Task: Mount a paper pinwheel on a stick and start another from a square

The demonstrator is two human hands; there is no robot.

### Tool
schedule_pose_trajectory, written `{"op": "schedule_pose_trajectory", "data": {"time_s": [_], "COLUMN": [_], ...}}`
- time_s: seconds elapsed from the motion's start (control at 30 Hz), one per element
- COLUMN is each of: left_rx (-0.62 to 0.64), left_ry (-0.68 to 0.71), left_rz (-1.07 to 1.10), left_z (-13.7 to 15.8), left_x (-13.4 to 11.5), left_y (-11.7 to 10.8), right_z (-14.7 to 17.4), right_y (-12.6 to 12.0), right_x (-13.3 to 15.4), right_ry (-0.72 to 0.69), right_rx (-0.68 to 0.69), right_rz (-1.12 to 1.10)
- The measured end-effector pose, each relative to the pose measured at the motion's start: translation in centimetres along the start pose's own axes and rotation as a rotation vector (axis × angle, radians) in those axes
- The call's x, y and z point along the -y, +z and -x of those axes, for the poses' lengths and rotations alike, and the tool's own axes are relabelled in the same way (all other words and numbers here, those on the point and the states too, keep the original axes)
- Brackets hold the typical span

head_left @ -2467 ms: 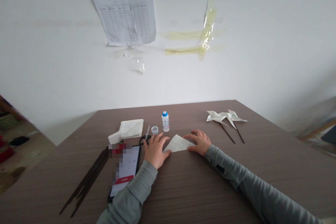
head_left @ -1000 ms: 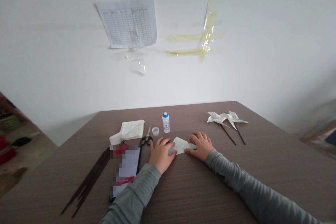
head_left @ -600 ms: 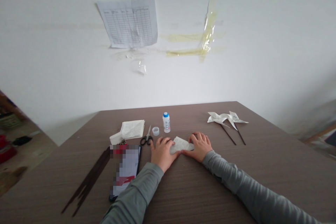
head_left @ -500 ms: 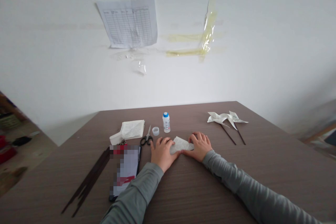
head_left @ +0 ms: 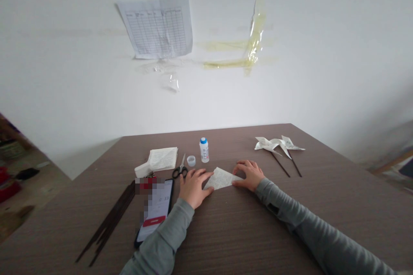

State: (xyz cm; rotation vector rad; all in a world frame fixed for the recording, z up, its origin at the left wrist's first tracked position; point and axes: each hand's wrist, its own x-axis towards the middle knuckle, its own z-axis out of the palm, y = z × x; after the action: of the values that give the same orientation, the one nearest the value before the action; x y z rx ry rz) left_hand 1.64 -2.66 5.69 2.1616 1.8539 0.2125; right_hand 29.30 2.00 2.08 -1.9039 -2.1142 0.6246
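Observation:
A sheet of printed paper point(head_left: 221, 179), folded into a triangle, lies flat on the brown table. At its left corner is my left hand point(head_left: 194, 187), palm down, with fingers spread and the thumb and index tip touching the paper's edge. My right hand point(head_left: 250, 175) has its thumb and curled fingers on the right corner, pinching it; that tip is partly hidden. Just beyond the paper stand a small white bottle with a blue cap point(head_left: 204, 151) and a translucent cap point(head_left: 191, 161). Black-handled scissors point(head_left: 180, 171) lie beside my left fingertips.
Left of the scissors sits a stack of paper squares point(head_left: 163, 159). A phone point(head_left: 156, 210) lies by my left forearm, with dark thin sticks point(head_left: 108, 219) farther left. Two paper pinwheels on sticks point(head_left: 274, 145) rest at the back right. A wall point(head_left: 226, 103) bounds the table's point(head_left: 322, 206) far edge.
My hands have moved apart, left hand leftward and right hand rightward along the paper's near edge. More of the triangle shows between them. The phone's screen is more visible.

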Motion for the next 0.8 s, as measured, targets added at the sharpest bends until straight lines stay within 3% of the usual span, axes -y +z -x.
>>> {"op": "schedule_pose_trajectory", "data": {"time_s": [0.4, 0.6, 0.8], "left_rx": [-0.037, -0.001, -0.064], "left_ry": [0.037, 0.033, 0.032], "left_rz": [-0.014, -0.048, -0.062], "left_z": [-0.5, -0.7, -0.9], "left_x": [4.8, 5.2, 5.3], "left_y": [0.6, 0.9, 1.5], "right_z": [-2.7, -2.3, -2.2], "right_y": [0.4, -0.3, 0.3], "right_x": [-4.4, -5.4, -5.2], "right_ry": [-0.126, -0.181, -0.158], "right_rx": [0.006, 0.007, -0.017], "right_rz": [-0.047, -0.108, -0.070]}}
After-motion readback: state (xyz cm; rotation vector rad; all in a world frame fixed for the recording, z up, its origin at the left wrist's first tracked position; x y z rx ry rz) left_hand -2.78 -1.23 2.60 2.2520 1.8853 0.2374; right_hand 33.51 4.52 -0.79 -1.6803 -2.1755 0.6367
